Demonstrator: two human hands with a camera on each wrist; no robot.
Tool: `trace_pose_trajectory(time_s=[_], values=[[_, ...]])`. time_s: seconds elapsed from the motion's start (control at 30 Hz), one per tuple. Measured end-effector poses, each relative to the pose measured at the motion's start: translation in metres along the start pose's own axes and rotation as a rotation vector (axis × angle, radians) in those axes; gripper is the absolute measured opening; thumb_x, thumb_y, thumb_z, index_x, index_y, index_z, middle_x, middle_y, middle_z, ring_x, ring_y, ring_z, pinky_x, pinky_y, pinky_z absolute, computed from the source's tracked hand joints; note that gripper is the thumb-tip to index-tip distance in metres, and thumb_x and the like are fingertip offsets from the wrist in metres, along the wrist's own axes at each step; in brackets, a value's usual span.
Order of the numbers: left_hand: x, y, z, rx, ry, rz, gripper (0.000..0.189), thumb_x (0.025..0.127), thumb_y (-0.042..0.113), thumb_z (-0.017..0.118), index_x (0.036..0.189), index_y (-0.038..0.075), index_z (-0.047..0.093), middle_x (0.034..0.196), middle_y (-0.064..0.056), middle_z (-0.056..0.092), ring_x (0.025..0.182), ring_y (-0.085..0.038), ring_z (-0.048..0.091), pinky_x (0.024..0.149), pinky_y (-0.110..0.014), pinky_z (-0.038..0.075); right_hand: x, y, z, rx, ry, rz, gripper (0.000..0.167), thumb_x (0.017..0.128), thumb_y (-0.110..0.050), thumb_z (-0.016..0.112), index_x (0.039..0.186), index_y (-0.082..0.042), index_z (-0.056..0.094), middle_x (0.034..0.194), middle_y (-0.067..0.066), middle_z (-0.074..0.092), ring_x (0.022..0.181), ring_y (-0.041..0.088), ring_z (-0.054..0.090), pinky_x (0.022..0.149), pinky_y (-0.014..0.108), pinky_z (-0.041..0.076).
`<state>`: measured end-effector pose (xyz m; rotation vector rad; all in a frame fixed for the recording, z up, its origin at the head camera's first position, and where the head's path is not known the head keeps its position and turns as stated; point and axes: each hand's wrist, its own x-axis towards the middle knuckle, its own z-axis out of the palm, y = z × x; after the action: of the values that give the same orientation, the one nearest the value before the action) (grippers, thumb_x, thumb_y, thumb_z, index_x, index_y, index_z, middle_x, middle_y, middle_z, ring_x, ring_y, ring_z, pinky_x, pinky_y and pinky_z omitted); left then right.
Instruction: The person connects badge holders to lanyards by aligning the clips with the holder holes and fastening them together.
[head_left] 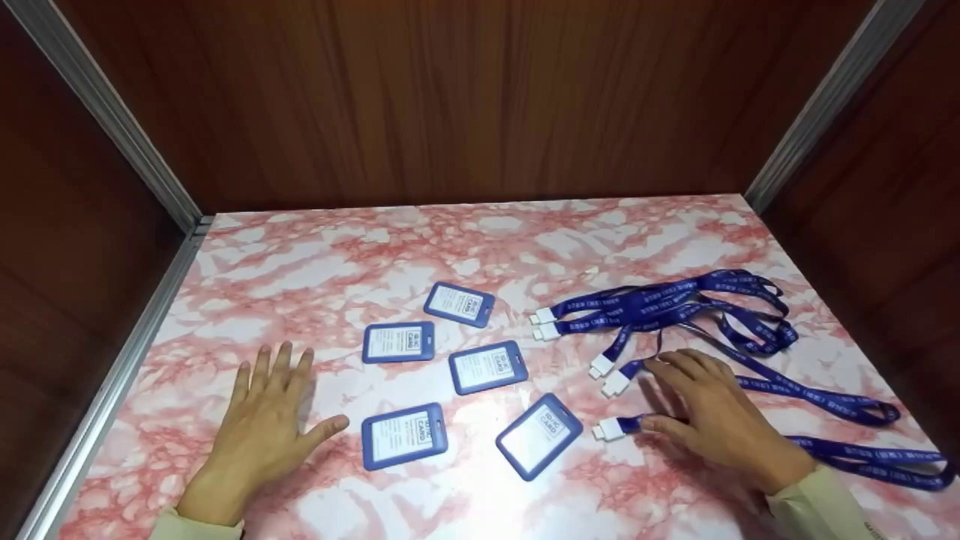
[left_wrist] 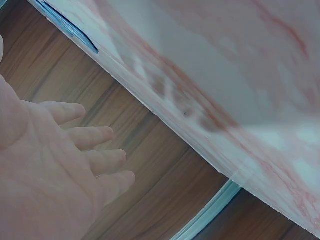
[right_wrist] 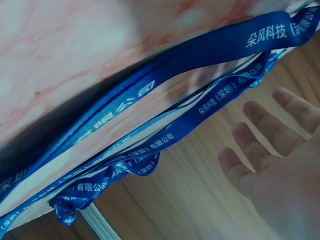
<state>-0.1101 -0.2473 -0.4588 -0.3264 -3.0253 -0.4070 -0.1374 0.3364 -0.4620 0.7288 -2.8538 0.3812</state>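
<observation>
My left hand is spread flat over the left part of the table, with its palm facing down and nothing in it. In the left wrist view the same hand shows a bare palm and straight fingers. Several blue-framed ID card holders lie apart from one another in the middle. Over on the right, my right hand hovers over blue lanyards that have white end clips. Its thumb tip overlaps the strap of the nearest one. The right wrist view shows this hand with loosely extended fingers and an empty palm.
A pink and white marbled tabletop carries everything. Brown wood-grain panels stand at the back and both sides, with metal rails at the corners. Lanyard loops reach the right table edge.
</observation>
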Motion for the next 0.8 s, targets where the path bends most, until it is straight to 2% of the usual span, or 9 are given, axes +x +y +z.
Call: trace_pose_trajectory(time_s=[0.17, 0.47, 0.63, 0.8], values=[[0.0, 0.001, 0.001, -0.001, -0.003, 0.006, 0.104, 0.092, 0.07, 0.058, 0.163, 0.004, 0.02, 0.166, -0.03, 0.014, 0.154, -0.049, 0.002, 0.123, -0.059, -0.007, 0.0, -0.005, 0.001, 0.015, 0.027, -0.041, 0.073, 0.082, -0.051, 0.082, 0.139, -0.011, 0.062, 0.141, 0.014, 0.059, 0.131, 0.039, 0.049, 0.108, 0.065, 0.032], [-0.001, 0.002, 0.004, 0.001, -0.011, 0.008, 0.104, 0.092, 0.071, 0.058, 0.162, 0.002, 0.023, 0.166, -0.029, 0.016, 0.154, -0.048, 0.001, 0.123, -0.059, -0.007, 0.003, -0.01, 0.005, 0.004, 0.075, -0.12, 0.071, 0.078, -0.05, 0.086, 0.134, -0.01, 0.067, 0.132, 0.012, 0.065, 0.124, 0.036, 0.055, 0.108, 0.059, 0.034], [-0.001, 0.002, 0.004, 0.003, 0.007, 0.021, 0.104, 0.092, 0.073, 0.055, 0.162, 0.002, 0.024, 0.166, -0.03, 0.017, 0.153, -0.05, 0.004, 0.123, -0.061, -0.003, 0.004, -0.012, 0.007, 0.013, 0.116, -0.179, 0.07, 0.075, -0.051, 0.088, 0.129, -0.009, 0.07, 0.126, 0.012, 0.068, 0.119, 0.033, 0.057, 0.104, 0.054, 0.036], [-0.001, 0.003, 0.004, 0.007, 0.008, 0.025, 0.104, 0.092, 0.073, 0.055, 0.161, 0.001, 0.024, 0.165, -0.03, 0.017, 0.153, -0.05, 0.005, 0.123, -0.061, -0.001, 0.005, -0.015, 0.008, 0.029, 0.121, -0.196, 0.068, 0.074, -0.049, 0.089, 0.126, -0.01, 0.071, 0.124, 0.01, 0.069, 0.117, 0.03, 0.058, 0.102, 0.052, 0.036]])
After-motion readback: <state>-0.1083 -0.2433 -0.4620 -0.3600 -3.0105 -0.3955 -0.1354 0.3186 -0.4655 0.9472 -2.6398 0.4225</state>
